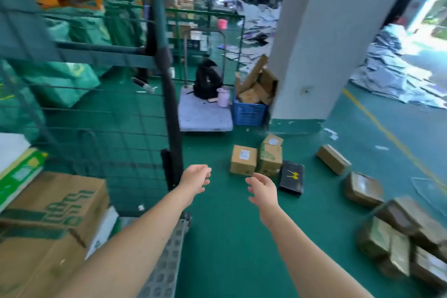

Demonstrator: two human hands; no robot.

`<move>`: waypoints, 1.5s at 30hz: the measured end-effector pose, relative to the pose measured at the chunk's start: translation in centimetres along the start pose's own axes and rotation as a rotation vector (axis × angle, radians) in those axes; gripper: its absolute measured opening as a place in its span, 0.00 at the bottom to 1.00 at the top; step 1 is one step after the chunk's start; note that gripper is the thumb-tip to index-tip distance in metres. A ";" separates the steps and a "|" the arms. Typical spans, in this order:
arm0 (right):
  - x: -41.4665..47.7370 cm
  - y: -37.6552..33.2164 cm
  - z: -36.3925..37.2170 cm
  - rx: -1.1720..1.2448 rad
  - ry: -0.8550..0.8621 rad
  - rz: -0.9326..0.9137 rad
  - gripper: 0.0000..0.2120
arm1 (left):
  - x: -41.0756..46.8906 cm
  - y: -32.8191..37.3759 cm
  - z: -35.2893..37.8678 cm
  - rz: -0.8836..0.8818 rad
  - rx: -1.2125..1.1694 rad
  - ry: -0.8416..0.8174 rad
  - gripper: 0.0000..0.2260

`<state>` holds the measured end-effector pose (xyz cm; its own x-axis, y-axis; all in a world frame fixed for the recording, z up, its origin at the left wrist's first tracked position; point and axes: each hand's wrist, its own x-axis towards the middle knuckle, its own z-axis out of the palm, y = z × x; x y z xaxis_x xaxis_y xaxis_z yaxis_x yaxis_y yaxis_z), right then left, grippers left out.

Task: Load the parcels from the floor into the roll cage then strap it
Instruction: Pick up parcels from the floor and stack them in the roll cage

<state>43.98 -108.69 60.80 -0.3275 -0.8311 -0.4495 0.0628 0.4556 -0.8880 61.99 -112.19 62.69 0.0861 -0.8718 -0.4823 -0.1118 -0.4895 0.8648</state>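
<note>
Head view: left hand (194,176) and right hand (262,187) are both out in front at lower centre. Both are empty, fingers loosely spread and slightly curled, palms roughly facing each other. Neither touches anything. Bare forearms run in from the bottom edge.

Just left of the left hand is the dark green corner post of the roll cage (173,116), with its mesh wall running to the left edge. Inside the cage at lower left sits a printed carton (53,203), with a green-and-white box (19,174) above it at the frame edge.

Beyond the hands on the green floor (229,237):
- brown parcel (243,159) with a white label, right beside a green-printed parcel (271,157)
- black box (292,176) with a yellow mark, just right of those
- long parcel (333,159) and taped parcel (362,189) further right, each lying apart
- pile of parcels (411,237) in the lower right corner — blurred, count unclear

Mid frame, behind the parcels, a flatbed trolley (205,116) carries a black backpack (208,82) and a pink bottle (223,97). A blue crate (249,112) of cardboard scraps stands between the trolley and the white pillar (314,43). Green sacks (60,80) show through the mesh at left — a yellow line (387,133) crosses the floor at right.
</note>
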 end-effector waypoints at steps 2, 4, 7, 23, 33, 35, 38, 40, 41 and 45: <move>0.6 0.3 -4.3 0.007 0.044 0.009 0.21 | -0.2 0.2 4.1 0.001 0.026 -0.039 0.04; 1.3 0.3 -8.7 0.009 0.080 0.018 0.22 | -0.7 0.5 8.3 0.005 0.053 -0.086 0.09; 2.3 0.3 -15.0 0.001 0.127 0.025 0.22 | -1.7 1.1 14.4 0.003 0.077 -0.146 0.04; 10.9 0.4 -34.9 0.062 0.257 0.046 0.26 | -0.5 4.4 36.4 0.026 0.175 -0.242 0.03; 20.9 -1.2 -35.8 0.087 0.281 0.141 0.29 | 10.3 6.7 41.9 -0.024 0.237 -0.276 0.04; 24.4 -2.5 -35.5 0.081 0.293 0.147 0.29 | 14.0 8.1 43.1 -0.032 0.244 -0.285 0.03; 29.6 -5.1 -34.7 0.068 0.302 0.161 0.29 | 19.2 10.7 44.3 -0.061 0.239 -0.295 0.03; 32.8 -7.0 -33.7 0.065 0.297 0.169 0.29 | 22.2 12.5 44.5 -0.079 0.241 -0.300 0.03; 34.4 -8.0 -33.2 0.067 0.297 0.165 0.29 | 23.8 13.3 44.6 -0.080 0.248 -0.298 0.02; 40.0 -11.3 -30.7 0.071 0.279 0.154 0.29 | 29.7 16.3 44.3 -0.089 0.269 -0.281 0.07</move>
<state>1.22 -137.27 55.89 -0.5538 -0.6303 -0.5441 0.1942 0.5376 -0.8205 18.88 -146.96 56.23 -0.1626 -0.7789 -0.6057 -0.3742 -0.5193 0.7683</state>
